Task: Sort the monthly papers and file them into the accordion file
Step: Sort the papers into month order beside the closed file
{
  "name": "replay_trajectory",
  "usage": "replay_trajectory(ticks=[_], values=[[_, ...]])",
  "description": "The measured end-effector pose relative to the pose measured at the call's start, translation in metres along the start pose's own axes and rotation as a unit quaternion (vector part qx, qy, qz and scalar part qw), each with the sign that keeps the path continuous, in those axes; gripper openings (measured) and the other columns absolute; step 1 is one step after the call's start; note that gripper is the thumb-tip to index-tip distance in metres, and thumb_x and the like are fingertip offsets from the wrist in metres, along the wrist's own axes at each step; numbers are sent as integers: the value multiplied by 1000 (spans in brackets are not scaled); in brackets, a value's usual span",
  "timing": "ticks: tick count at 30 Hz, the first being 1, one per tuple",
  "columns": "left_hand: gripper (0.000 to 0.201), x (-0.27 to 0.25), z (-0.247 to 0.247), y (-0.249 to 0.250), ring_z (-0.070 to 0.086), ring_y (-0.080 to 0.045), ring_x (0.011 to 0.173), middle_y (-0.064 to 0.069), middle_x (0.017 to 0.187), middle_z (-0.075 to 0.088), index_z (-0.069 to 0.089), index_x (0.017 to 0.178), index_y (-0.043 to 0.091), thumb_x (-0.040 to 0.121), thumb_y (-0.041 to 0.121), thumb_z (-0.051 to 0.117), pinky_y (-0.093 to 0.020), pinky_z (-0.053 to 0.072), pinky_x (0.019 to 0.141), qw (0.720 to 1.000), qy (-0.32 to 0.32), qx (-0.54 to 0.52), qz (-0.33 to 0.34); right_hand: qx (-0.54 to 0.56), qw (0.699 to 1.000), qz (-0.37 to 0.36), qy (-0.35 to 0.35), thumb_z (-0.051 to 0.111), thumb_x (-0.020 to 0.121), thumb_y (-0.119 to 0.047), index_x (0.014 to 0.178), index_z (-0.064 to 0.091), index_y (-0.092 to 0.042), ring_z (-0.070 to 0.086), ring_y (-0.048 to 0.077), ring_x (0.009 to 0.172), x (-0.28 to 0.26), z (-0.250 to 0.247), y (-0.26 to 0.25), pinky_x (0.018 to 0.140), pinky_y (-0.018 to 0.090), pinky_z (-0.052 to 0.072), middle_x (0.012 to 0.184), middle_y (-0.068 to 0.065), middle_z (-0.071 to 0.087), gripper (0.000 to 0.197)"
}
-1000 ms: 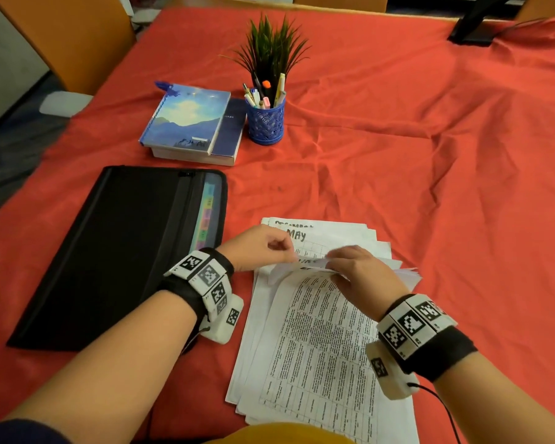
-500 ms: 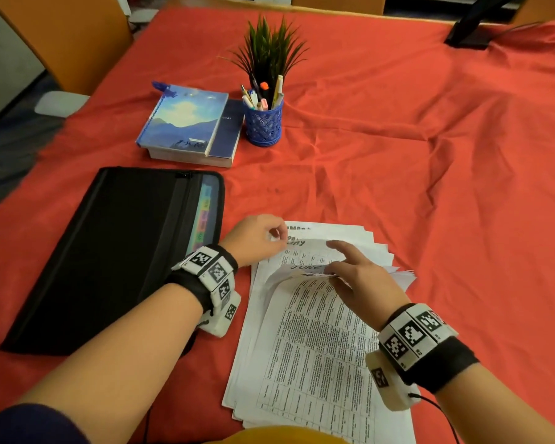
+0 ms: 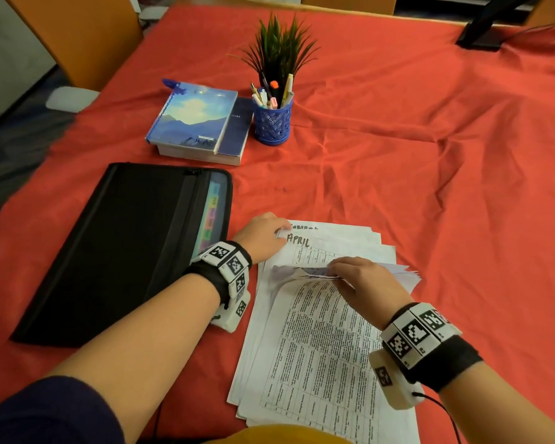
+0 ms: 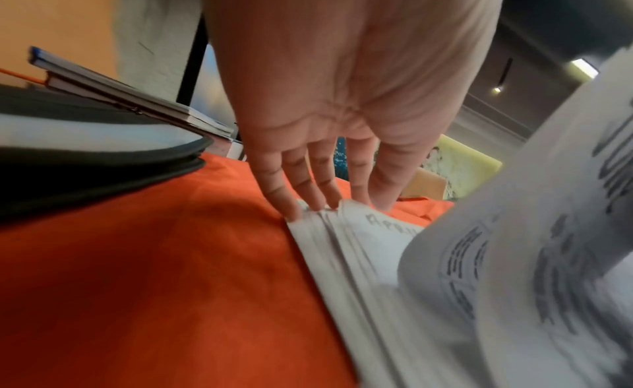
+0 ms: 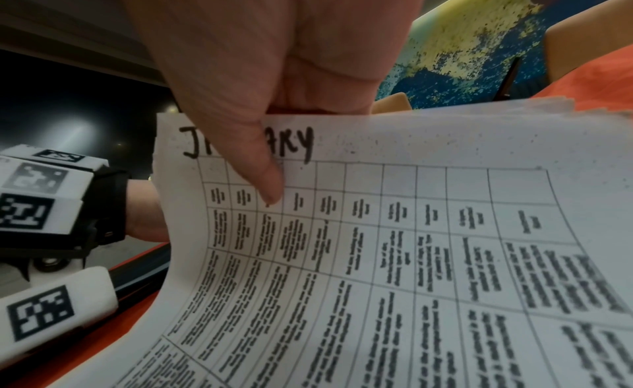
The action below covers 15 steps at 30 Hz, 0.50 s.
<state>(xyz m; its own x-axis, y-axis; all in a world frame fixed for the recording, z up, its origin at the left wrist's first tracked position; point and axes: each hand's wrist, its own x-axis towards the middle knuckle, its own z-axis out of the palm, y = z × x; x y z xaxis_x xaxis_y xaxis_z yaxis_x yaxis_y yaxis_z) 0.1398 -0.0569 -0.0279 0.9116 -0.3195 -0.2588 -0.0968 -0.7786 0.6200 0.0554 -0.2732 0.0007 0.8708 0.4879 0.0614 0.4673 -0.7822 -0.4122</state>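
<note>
Right hand (image 3: 364,283) pinches a bent-back wad of sheets (image 5: 394,231), thumb on the top one headed January, lifting their far ends off the papers (image 3: 318,347) lying near-centre on the desk (image 3: 430,187). Left hand (image 3: 263,235) has fingers straight, tips (image 4: 291,207) pressing the pile's far-left corner, beside the sheet marked APRIL (image 3: 321,248) (another sheet peeks out beyond it). File (image 3: 125,245) lies flat to the left, coloured tabs showing at its right edge.
</note>
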Motion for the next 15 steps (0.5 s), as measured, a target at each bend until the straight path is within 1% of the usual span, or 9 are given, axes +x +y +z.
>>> replay_trajectory(ticks=[2,4,5,6,8,10,12,14,15], values=[[18,1,0,0,47,-16,102,1,109,49,65,101,16,89,13,52,-26,38,88,1000,9,12,18,5,1000,1,7,64,79,-2,83,68,-10,65,24,74,-1,0,0,60,33,54,83,2,68,10],[8,0,-2,2,51,-18,97,2,103,52,62,85,18,85,12,58,-30,43,86,998,45,-3,40,5,1000,3,17,66,77,-1,84,69,-11,64,25,75,-2,-1,2,62,35,55,82,1,69,12],[8,-2,-3,2,53,-17,93,2,98,54,60,80,18,83,10,60,-30,44,84,997,52,-25,47,1,1000,-1,24,67,75,0,83,69,-12,63,25,76,-2,0,2,63,35,55,82,0,70,14],[11,-4,-5,2,54,-16,86,2,92,56,59,78,18,82,8,61,-29,44,81,996,36,-64,46,-5,999,-8,32,69,73,1,82,70,-13,63,25,76,-3,0,3,64,35,55,82,-2,70,16],[18,-12,-7,1,52,-12,76,4,81,55,56,76,17,83,1,60,-27,44,76,985,-46,-164,27,-22,998,-14,52,73,67,2,79,70,-15,61,26,77,-3,-1,3,65,35,54,81,-6,71,21],[22,-21,-7,0,51,-10,68,1,74,55,54,77,16,84,-4,58,-24,44,69,969,-116,-219,7,-54,996,-3,70,77,61,0,75,71,-18,61,29,82,-4,-3,-1,66,36,51,78,-11,71,24],[21,-26,-9,-1,52,-7,61,-2,70,55,55,77,13,84,-7,56,-21,43,65,961,-141,-239,4,-80,994,2,68,79,59,-2,73,70,-21,61,33,97,-3,-4,-4,75,41,46,78,-14,71,25],[18,-29,-10,1,53,-2,57,0,67,57,56,76,11,82,-6,57,-19,44,63,956,-152,-251,5,-65,997,-3,32,75,63,-2,76,70,-22,58,33,111,-1,-4,-4,89,48,42,82,-11,72,25],[14,-29,-11,3,55,-1,59,-1,69,59,58,74,10,81,-2,58,-18,45,64,951,-161,-265,2,-45,999,-5,11,72,66,-1,78,71,-22,57,31,113,1,-3,-2,95,50,38,84,-8,72,24]])
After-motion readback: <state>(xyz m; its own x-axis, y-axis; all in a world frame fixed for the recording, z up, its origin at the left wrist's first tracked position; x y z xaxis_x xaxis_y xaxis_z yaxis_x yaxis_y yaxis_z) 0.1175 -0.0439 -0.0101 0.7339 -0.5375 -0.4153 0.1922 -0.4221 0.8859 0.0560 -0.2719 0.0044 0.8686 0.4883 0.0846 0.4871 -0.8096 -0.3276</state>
